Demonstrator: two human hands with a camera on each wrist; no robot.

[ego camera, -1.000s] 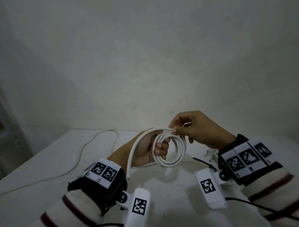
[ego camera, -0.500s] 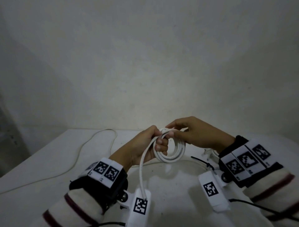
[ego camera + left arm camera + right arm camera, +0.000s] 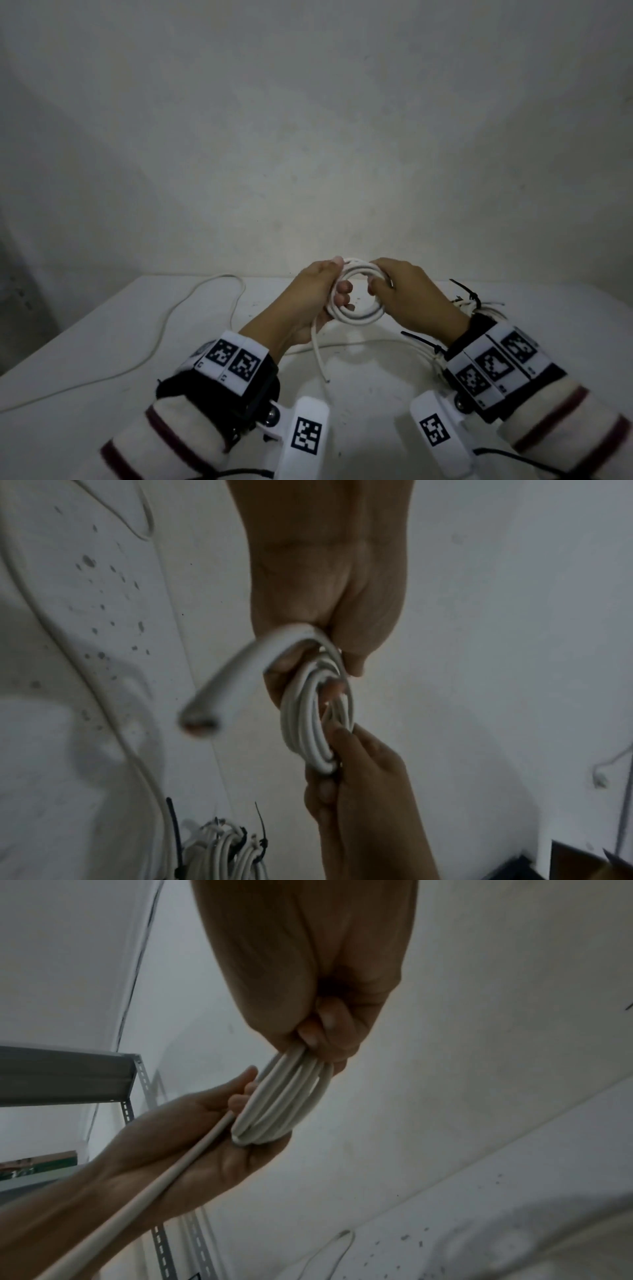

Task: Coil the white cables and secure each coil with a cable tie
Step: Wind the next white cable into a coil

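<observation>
Nearest the person, the wrist bands (image 3: 233,358) carry square black-and-white coded markers, with small marks beside them too blurred to make out; no brand or readable word shows anywhere. A short loose tail (image 3: 318,356) of the cable hangs down from the left palm towards the near edge of the worktop (image 3: 102,342), its cut end free.

Just beyond, both hands hold the coil (image 3: 356,313) in the air above the middle of the worktop. The left hand (image 3: 308,305) has its fingers curled through the ring from the left side, its grip closed on the loops. The right hand (image 3: 407,301) pinches the opposite side, thumb and fingers wrapped round the bundled turns.

The winding looks almost finished, so the step in hand is gathering the last tail into the coil. The next move probably calls for one hand to keep the loops pinched together while the other reaches for a black cable tie (image 3: 423,342), lying by the right wrist near the worktop's right edge.

Farther right sit what seem to be tied coils (image 3: 226,856), though the view there is dim. Another white cable (image 3: 191,308) trails along the left side towards the far edge.
</observation>
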